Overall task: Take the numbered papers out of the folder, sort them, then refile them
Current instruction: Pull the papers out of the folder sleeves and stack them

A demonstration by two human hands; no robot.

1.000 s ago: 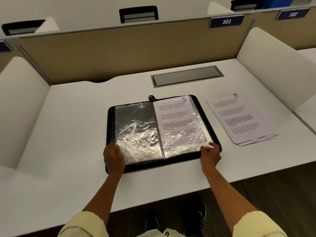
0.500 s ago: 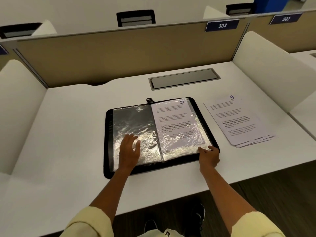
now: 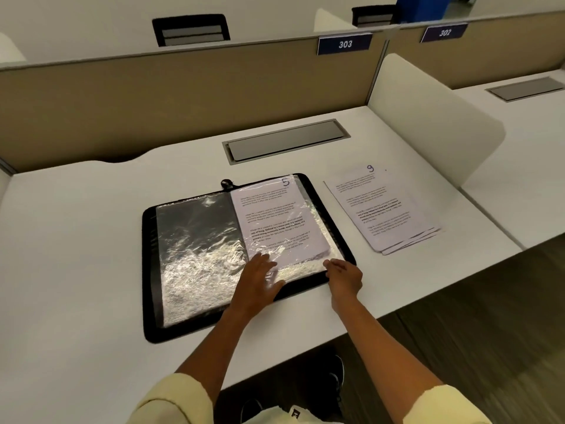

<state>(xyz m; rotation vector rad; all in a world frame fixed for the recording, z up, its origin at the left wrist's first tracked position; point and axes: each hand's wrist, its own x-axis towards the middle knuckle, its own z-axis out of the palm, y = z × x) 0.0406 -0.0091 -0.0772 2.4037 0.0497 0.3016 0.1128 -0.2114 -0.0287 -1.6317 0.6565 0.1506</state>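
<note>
A black zip folder (image 3: 150, 270) lies open on the white desk. Its left plastic sleeve (image 3: 195, 240) holds no paper. The right sleeve holds a printed sheet marked 5 (image 3: 272, 215). My left hand (image 3: 258, 280) lies flat with spread fingers on the bottom of the right sleeve, near the spine. At the folder's bottom right corner, my right hand (image 3: 344, 276) touches the edge of that sleeve; I cannot tell whether it pinches it. To the right of the folder lies a loose stack of papers (image 3: 385, 209), with the sheet marked 9 on top.
A grey cable hatch (image 3: 287, 140) is set into the desk (image 3: 76, 240) behind the folder. A tan partition (image 3: 183, 99) closes the back, and white dividers (image 3: 428, 117) stand at the sides. Number plates 303 and 302 hang on the partition.
My left hand has moved from the folder's bottom left corner across the empty sleeve to the right sleeve's lower edge. My right hand stays at the bottom right corner.
</note>
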